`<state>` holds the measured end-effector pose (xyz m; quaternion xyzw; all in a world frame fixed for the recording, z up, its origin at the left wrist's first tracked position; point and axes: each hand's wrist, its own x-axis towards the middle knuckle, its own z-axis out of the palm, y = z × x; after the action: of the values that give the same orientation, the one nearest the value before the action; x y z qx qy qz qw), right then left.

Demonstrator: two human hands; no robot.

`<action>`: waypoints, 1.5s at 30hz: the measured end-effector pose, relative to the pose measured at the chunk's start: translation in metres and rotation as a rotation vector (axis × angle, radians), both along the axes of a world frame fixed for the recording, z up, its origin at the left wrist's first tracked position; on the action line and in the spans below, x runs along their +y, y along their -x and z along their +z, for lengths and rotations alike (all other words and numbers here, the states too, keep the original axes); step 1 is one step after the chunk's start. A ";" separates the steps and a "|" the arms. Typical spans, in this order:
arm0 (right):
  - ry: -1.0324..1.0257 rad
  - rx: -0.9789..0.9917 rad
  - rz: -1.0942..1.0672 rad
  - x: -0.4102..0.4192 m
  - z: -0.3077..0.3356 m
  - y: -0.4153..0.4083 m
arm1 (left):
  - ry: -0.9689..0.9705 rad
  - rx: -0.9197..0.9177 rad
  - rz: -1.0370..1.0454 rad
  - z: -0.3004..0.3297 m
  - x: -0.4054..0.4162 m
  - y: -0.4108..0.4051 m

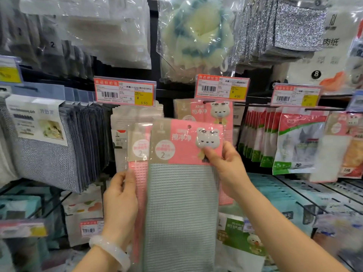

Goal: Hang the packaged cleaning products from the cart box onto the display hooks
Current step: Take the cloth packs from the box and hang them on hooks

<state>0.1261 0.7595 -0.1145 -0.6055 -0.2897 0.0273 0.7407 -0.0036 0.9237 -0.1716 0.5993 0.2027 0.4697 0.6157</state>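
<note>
Store display hooks (253,104) behind; both hands pinch cloth pack (182,173), left hand (119,203) steadying, right hand (225,163) aiming hole at hook.

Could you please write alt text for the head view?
Both hands, left hand and right hand, hold pink-headed cloth packets before store display hooks, below a matching hung packet and price tags.
</note>
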 end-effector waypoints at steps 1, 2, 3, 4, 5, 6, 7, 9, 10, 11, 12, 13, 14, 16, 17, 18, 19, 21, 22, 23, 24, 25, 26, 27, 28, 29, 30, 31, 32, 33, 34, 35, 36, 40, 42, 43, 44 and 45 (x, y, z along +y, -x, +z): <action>-0.036 -0.025 -0.023 -0.003 0.005 -0.001 | -0.013 -0.009 0.020 0.001 0.000 0.001; -0.075 -0.052 -0.042 -0.008 0.010 -0.003 | -0.039 -0.012 0.047 0.003 0.001 0.002; -0.107 -0.078 -0.058 -0.012 0.016 -0.005 | -0.068 -0.007 0.073 0.004 0.003 0.003; -0.129 -0.105 -0.071 -0.017 0.022 -0.007 | -0.086 0.001 0.090 0.004 0.005 0.005; -0.146 -0.133 -0.081 -0.020 0.029 -0.009 | -0.084 0.000 0.094 0.006 0.007 0.006; -0.167 -0.158 -0.088 -0.024 0.036 -0.010 | -0.070 -0.006 0.090 0.006 0.008 0.007; -0.195 -0.173 -0.091 -0.026 0.042 -0.012 | -0.056 -0.009 0.085 0.006 0.010 0.007; -0.246 -0.166 -0.089 -0.031 0.052 -0.017 | -0.049 -0.001 0.092 0.006 0.010 0.008; -0.254 -0.153 -0.089 -0.031 0.056 -0.019 | -0.044 0.000 0.096 0.006 0.009 0.009; -0.240 -0.139 -0.091 -0.031 0.059 -0.022 | -0.036 -0.001 0.097 0.006 0.009 0.010; -0.213 -0.120 -0.089 -0.031 0.060 -0.024 | -0.031 -0.002 0.095 0.006 0.009 0.010; -0.188 -0.097 -0.087 -0.029 0.059 -0.026 | -0.029 -0.002 0.094 0.006 0.008 0.010; -0.173 -0.077 -0.089 -0.029 0.058 -0.027 | -0.027 0.000 0.093 0.006 0.008 0.011; -0.161 -0.060 -0.108 -0.029 0.055 -0.030 | -0.017 -0.006 0.087 0.007 0.009 0.012; -0.161 -0.055 -0.116 -0.030 0.054 -0.032 | -0.013 -0.011 0.086 0.007 0.011 0.013; -0.160 -0.046 -0.122 -0.031 0.054 -0.033 | -0.012 -0.015 0.090 0.007 0.012 0.013; -0.151 -0.038 -0.133 -0.031 0.053 -0.036 | -0.014 -0.021 0.094 0.007 0.014 0.014; -0.105 -0.031 -0.188 -0.028 0.052 -0.043 | -0.025 -0.028 0.110 0.007 0.016 0.015; -0.066 -0.045 -0.235 -0.024 0.052 -0.047 | -0.038 -0.028 0.128 0.008 0.018 0.016; -0.018 -0.076 -0.295 -0.020 0.053 -0.052 | -0.051 -0.026 0.146 0.008 0.019 0.016; 0.034 -0.118 -0.352 -0.016 0.054 -0.056 | -0.057 -0.020 0.156 0.008 0.019 0.017; 0.087 -0.158 -0.401 -0.012 0.055 -0.062 | -0.054 -0.014 0.159 0.009 0.019 0.018; 0.135 -0.189 -0.442 -0.008 0.056 -0.067 | -0.046 -0.010 0.160 0.008 0.019 0.019; 0.183 -0.220 -0.480 -0.006 0.057 -0.073 | -0.040 -0.010 0.164 0.008 0.020 0.020; 0.239 -0.257 -0.523 -0.004 0.058 -0.078 | -0.035 -0.012 0.171 0.008 0.022 0.022; 0.304 -0.298 -0.573 -0.002 0.058 -0.083 | -0.031 -0.013 0.179 0.008 0.023 0.023; 0.366 -0.324 -0.622 0.001 0.059 -0.088 | -0.030 -0.011 0.187 0.008 0.025 0.025; 0.417 -0.335 -0.663 0.004 0.059 -0.092 | -0.028 -0.008 0.193 0.008 0.027 0.027; 0.458 -0.337 -0.697 0.007 0.059 -0.095 | -0.024 -0.005 0.196 0.008 0.029 0.028; 0.490 -0.335 -0.723 0.011 0.059 -0.098 | -0.019 -0.005 0.196 0.009 0.030 0.030; 0.516 -0.331 -0.741 0.014 0.058 -0.100 | -0.013 -0.007 0.194 0.009 0.030 0.031; 0.537 -0.320 -0.751 0.016 0.057 -0.102 | -0.008 -0.008 0.188 0.009 0.029 0.032; 0.557 -0.309 -0.753 0.018 0.055 -0.103 | -0.007 -0.007 0.178 0.009 0.029 0.032; 0.597 -0.322 -0.778 0.018 0.053 -0.104 | 0.015 0.003 0.112 0.008 0.024 0.031; 0.614 -0.410 -0.830 0.014 0.058 -0.105 | 0.028 -0.010 0.062 0.009 0.018 0.029; 0.638 -0.465 -0.851 0.011 0.063 -0.107 | 0.029 -0.020 0.044 0.010 0.015 0.029; 0.671 -0.510 -0.860 0.009 0.068 -0.109 | 0.021 -0.026 0.035 0.012 0.013 0.029; 0.708 -0.536 -0.860 0.006 0.075 -0.111 | 0.008 -0.028 0.036 0.013 0.013 0.029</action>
<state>0.2367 0.7651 -0.0395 -0.8630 -0.1689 -0.3323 0.3409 -0.0323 0.9363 -0.1585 0.5864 0.2065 0.4882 0.6125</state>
